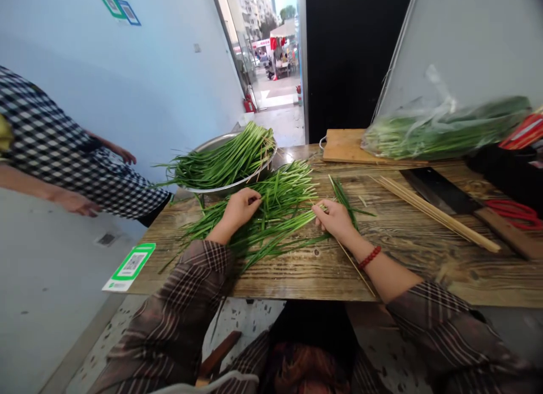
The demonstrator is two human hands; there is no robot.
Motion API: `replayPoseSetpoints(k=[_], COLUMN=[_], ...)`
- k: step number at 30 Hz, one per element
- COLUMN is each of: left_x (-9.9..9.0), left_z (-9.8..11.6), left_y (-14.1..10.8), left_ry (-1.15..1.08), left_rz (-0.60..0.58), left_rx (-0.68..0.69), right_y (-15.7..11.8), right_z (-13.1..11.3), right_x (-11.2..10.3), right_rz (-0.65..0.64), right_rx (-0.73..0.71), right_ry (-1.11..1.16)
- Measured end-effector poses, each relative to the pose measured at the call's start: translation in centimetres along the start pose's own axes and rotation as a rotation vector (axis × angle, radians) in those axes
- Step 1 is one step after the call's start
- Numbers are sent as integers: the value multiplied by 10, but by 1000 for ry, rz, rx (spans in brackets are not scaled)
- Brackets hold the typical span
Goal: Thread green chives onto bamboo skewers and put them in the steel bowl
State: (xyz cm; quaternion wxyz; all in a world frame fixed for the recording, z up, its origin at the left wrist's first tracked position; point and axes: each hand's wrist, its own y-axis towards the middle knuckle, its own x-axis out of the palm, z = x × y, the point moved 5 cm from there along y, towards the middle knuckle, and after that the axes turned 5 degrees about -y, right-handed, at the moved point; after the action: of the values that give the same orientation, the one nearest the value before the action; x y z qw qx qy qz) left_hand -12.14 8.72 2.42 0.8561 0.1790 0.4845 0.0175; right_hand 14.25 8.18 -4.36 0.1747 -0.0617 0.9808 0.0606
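Worn on the head, facing forward and down. Looks from close above the near side of the desk point(407, 269), with left hand point(240, 210) and right hand point(335, 219) mid-view, plaid sleeves point(156, 315) low at both sides, doorway point(275, 103) farther off at top.

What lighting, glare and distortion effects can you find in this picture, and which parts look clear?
Head view: daylight washes out the ground outside; pale highlights streak the plastic bag; the black panel shows almost no detail. Head view: the door frame slants, probably wide-angle distortion; the left hand, right hand and green stalks look fairly clear.
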Motion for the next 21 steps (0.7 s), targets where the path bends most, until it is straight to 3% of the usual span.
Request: replayPoseSetpoints(k=[4, 7, 10, 14, 18, 21], left_x=[-23, -24, -9, 29, 67, 72], left_z=[11, 38, 68, 89, 80, 64], left_y=[10, 22, 37, 52, 57, 57], left_ry=[-299, -354, -227, -82, -143, -219], left_rz=[98, 91, 89, 50, -136, -100], left_rx=[-86, -17, 102, 229, 159, 52], right_y=[2, 3, 3, 0, -1, -1], right_z=[2, 4, 2, -6, -10, -9], right_x=[-2, -4, -6, -8, -7, -6], right_rz=[18, 46, 57, 56, 42, 29], right_rx=[8, 4, -5, -43, -63, -68], right_ry=[36, 45, 35, -25, -45, -53])
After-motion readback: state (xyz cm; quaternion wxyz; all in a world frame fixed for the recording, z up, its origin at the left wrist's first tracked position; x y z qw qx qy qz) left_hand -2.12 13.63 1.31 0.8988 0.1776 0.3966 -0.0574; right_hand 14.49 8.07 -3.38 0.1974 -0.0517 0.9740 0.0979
